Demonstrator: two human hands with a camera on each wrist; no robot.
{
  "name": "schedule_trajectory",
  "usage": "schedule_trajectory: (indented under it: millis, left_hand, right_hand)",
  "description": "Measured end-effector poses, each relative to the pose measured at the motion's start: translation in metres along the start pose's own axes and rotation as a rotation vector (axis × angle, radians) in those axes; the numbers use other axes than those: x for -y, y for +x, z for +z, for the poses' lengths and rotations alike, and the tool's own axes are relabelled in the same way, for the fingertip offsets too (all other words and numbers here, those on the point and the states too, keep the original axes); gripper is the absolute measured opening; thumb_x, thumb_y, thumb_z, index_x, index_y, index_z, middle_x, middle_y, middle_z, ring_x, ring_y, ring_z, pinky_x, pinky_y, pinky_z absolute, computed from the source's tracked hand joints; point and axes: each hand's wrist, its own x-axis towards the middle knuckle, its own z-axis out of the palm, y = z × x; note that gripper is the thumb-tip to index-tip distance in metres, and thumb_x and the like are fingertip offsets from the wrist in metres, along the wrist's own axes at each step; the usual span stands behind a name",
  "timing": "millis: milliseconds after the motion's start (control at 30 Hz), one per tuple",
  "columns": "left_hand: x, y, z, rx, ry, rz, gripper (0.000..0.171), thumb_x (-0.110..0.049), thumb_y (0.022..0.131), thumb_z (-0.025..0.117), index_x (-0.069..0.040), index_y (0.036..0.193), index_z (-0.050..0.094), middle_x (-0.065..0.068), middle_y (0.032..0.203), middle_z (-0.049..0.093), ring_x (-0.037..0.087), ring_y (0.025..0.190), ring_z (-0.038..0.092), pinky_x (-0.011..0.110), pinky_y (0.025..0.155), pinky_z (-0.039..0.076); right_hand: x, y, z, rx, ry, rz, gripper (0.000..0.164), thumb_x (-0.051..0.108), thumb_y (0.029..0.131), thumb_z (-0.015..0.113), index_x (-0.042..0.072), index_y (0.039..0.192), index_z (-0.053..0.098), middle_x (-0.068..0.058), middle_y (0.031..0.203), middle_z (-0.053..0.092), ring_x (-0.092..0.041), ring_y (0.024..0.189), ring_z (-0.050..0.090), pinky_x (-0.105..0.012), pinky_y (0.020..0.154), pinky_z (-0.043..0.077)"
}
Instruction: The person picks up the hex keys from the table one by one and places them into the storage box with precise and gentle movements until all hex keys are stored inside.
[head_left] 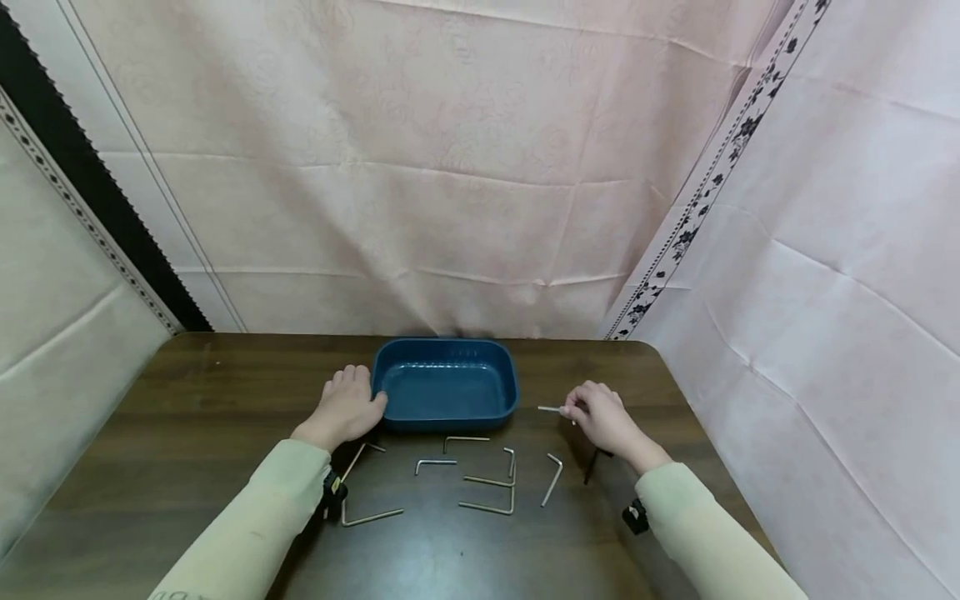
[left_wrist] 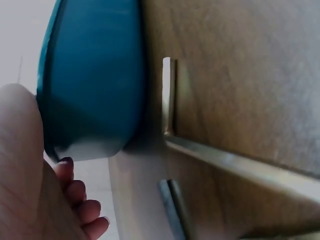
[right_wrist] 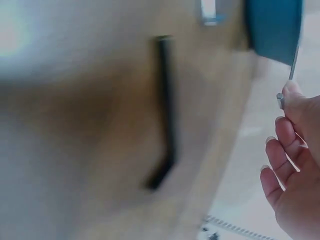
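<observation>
My left hand rests at the left side of a blue rectangular tray, its thumb over the rim near the front corner. In the left wrist view, the fingertips show past the tray's end. To the right of the tray, my right hand pinches a silver hex key between thumb and fingertips. Its long arm points left toward the tray. A black hex key lies on the table under the right wrist. No hex key shows inside the tray.
Several L-shaped metal hex keys lie in front of the tray on the brown wooden table. One hex key is beside the left wrist; another hex key lies toward the right. Pale cloth hangs behind the table and along both sides.
</observation>
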Motion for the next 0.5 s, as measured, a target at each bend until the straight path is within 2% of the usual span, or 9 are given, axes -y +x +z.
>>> schedule_trajectory:
  millis: [100, 233, 367, 500]
  left_hand:
    - [0.000, 0.000, 0.004, 0.004, -0.006, -0.002, 0.034, -0.027, 0.096, 0.045, 0.003, 0.114, 0.044, 0.016, 0.106, 0.042, 0.033, 0.096, 0.036, 0.050, 0.084, 0.030]
    - [-0.002, 0.000, 0.007, -0.010, 0.000, -0.010, 0.032, -0.025, 0.097, 0.042, 0.002, 0.113, 0.043, 0.016, 0.107, 0.041, 0.033, 0.095, 0.036, 0.050, 0.085, 0.030]
    - [-0.006, -0.002, 0.005, -0.007, 0.008, -0.021, 0.033, -0.025, 0.098, 0.042, 0.003, 0.115, 0.043, 0.016, 0.108, 0.041, 0.033, 0.097, 0.036, 0.050, 0.087, 0.030]
    - [-0.009, -0.004, 0.002, 0.001, 0.009, -0.028, 0.034, -0.024, 0.098, 0.043, 0.004, 0.117, 0.042, 0.016, 0.108, 0.041, 0.033, 0.097, 0.036, 0.049, 0.086, 0.030]
  right_hand:
    - [0.013, 0.015, -0.006, 0.008, 0.069, 0.018, 0.013, 0.022, 0.092, 0.067, 0.018, 0.081, 0.062, 0.006, 0.080, 0.056, -0.018, 0.079, 0.051, -0.042, 0.078, 0.038]
    - [0.038, 0.031, -0.004, -0.017, 0.162, 0.002, 0.012, 0.019, 0.094, 0.064, 0.015, 0.084, 0.061, 0.004, 0.074, 0.055, -0.016, 0.068, 0.050, -0.035, 0.066, 0.042]
    - [0.065, 0.046, 0.007, -0.044, 0.187, -0.035, 0.011, 0.019, 0.094, 0.064, 0.015, 0.084, 0.061, 0.004, 0.074, 0.055, -0.016, 0.070, 0.050, -0.034, 0.066, 0.042]
    - [0.091, 0.060, 0.021, -0.031, 0.163, -0.069, 0.010, 0.022, 0.093, 0.065, 0.016, 0.085, 0.062, 0.005, 0.076, 0.055, -0.017, 0.075, 0.048, -0.034, 0.069, 0.042]
